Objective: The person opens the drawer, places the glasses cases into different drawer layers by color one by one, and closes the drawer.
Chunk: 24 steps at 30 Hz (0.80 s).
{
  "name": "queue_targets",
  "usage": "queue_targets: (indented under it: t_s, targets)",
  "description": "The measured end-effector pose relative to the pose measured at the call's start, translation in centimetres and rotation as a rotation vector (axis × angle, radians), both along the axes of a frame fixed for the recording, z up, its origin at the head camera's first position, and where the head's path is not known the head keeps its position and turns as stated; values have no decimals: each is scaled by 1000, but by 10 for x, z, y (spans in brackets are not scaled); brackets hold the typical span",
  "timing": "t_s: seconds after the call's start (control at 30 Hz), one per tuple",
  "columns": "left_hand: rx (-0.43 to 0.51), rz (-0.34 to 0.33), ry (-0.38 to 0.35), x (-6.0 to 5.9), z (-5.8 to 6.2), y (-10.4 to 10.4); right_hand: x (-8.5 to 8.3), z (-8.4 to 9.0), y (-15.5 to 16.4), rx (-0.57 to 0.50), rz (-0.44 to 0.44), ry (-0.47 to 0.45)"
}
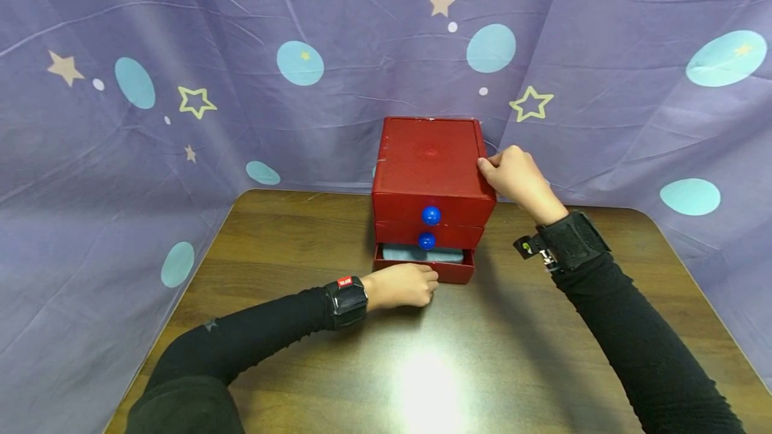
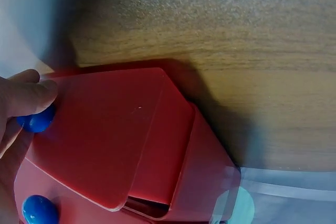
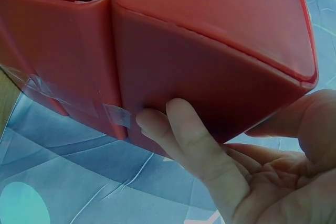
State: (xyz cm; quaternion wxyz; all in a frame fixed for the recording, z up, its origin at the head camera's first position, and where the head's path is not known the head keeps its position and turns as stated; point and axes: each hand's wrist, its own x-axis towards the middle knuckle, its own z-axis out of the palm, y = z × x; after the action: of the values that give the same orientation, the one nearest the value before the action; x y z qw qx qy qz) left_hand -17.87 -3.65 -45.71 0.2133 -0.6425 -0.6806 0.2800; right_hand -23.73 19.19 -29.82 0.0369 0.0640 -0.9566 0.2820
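A small red drawer cabinet point(image 1: 431, 159) with blue knobs stands on the table. Its bottom drawer point(image 1: 456, 272) is partly pulled out, and a pale blue-grey surface shows inside. My left hand point(image 1: 403, 285) is at the front of that drawer; in the left wrist view, the thumb and fingers pinch its blue knob point(image 2: 38, 120). At the cabinet's upper right edge, my right hand point(image 1: 517, 176) grips the body. The thumb lies over the top, and two fingers point(image 3: 190, 127) press on the side wall. Both upper drawers are closed, their knobs point(image 1: 431, 215) untouched.
The wooden table point(image 1: 289, 233) extends on both sides of the cabinet. A purple cloth point(image 1: 362, 12) with stars and dots hangs close behind it. Clear tape point(image 3: 116, 115) crosses the seams on the cabinet's side.
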Motion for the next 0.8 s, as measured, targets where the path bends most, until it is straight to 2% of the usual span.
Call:
queue_targets:
  t_s: [0.4,0.8]
  targets:
    - [11,10,-26,-12,-1,1,1,1,0,0,4,6]
    - [29,38,-55,-17,0,2,1,0,-1,9,11,35]
